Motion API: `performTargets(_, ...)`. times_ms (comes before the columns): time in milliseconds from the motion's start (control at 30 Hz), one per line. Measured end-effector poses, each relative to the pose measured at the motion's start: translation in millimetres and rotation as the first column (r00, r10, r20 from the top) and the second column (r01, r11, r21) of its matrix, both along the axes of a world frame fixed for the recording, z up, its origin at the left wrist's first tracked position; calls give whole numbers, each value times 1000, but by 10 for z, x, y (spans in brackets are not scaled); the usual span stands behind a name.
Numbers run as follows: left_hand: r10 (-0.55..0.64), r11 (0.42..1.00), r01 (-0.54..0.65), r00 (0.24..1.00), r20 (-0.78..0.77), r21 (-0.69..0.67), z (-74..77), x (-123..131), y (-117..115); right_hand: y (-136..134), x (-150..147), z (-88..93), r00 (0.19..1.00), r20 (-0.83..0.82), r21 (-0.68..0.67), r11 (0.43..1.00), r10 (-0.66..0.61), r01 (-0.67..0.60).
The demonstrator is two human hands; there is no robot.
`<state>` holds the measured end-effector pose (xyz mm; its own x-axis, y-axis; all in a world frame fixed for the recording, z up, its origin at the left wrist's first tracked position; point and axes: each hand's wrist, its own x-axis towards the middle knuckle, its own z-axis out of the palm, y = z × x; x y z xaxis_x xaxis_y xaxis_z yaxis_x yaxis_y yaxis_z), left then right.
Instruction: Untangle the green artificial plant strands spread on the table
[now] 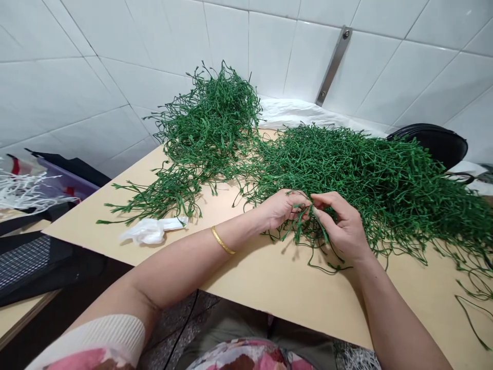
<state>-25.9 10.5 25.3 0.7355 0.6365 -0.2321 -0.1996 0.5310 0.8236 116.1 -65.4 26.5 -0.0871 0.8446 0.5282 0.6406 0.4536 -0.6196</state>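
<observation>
**Lightly pinched: a thin green sprig between two hands**

Seen from the head camera, the left hand and the right hand meet fingertip to fingertip. Both are closed in a pinch on a green sprig at the near edge of the big green pile. That pile spreads beyond and to the right of the hands. A second green heap lies farther off, beyond and left of the left hand. Both hands work just above the tan board.

The sprig looks very light, thin and springy, probably moulded plastic. Its side shoots seem likely to snag on their neighbours, so pulling it free may drag others along. The best hold appears to be on the main stem, close to where the shoots branch, taken with the fingertips rather than the whole hand.

Where the held sprig ends and the pile begins is hard to make out. The fingertips cover the exact spot they grip. A crumpled white wrapper lies well to the left of the left hand; what it is made of is unclear. A black rounded thing beyond the right hand is half hidden by the pile.
</observation>
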Motion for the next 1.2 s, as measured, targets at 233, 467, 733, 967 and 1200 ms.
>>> performTargets(233,-114,991,116,993,22,-72,-18,-29,47,3,49,-13,997,-71,-26,999,35,-37)
performTargets(467,-105,993,102,994,-38,-63,32,-40,15,13,63,-75,995,-99,-154,987,29,-44)
performTargets(733,-200,965,219,971,132,-143,-1,-33,-5,41,3,-68,889,-458,-99,995,-24,-24)
performTargets(967,-139,985,148,986,95,-94,9,-28,3,94,8,-145,685,-717,-214,976,-129,-39)
performTargets(1200,30,999,-29,999,-43,29,51,4,-84,90,-36,-128,716,-685,-140,989,-133,49)
